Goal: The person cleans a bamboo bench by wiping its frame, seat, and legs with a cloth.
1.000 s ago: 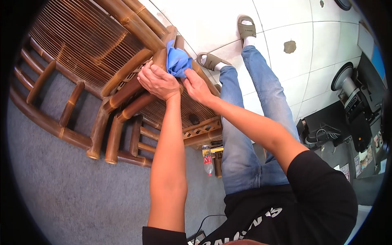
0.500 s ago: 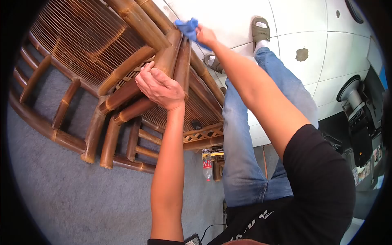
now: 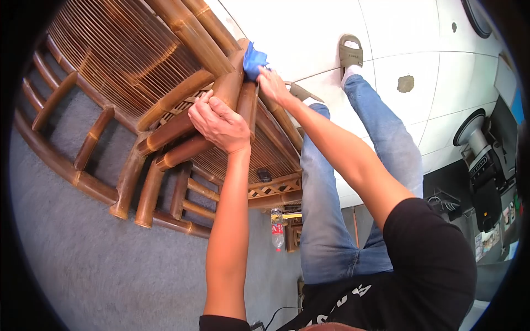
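- Your right hand (image 3: 273,88) pinches the blue cloth (image 3: 254,60) in its fingers, the cloth lying against the end of the bamboo frame (image 3: 228,88).
- Your left hand (image 3: 222,124) is at the frame, fingers close together and curled; you can't tell here whether they grip it.
- A plastic bottle (image 3: 277,230) stands apart from your hands, near your jeans (image 3: 326,220).

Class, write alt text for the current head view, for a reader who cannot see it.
A person's right hand holds a blue cloth against brown bamboo furniture, with the left hand at a nearby pole. The person's sandaled feet are on white floor tiles; a plastic bottle shows beside the furniture.
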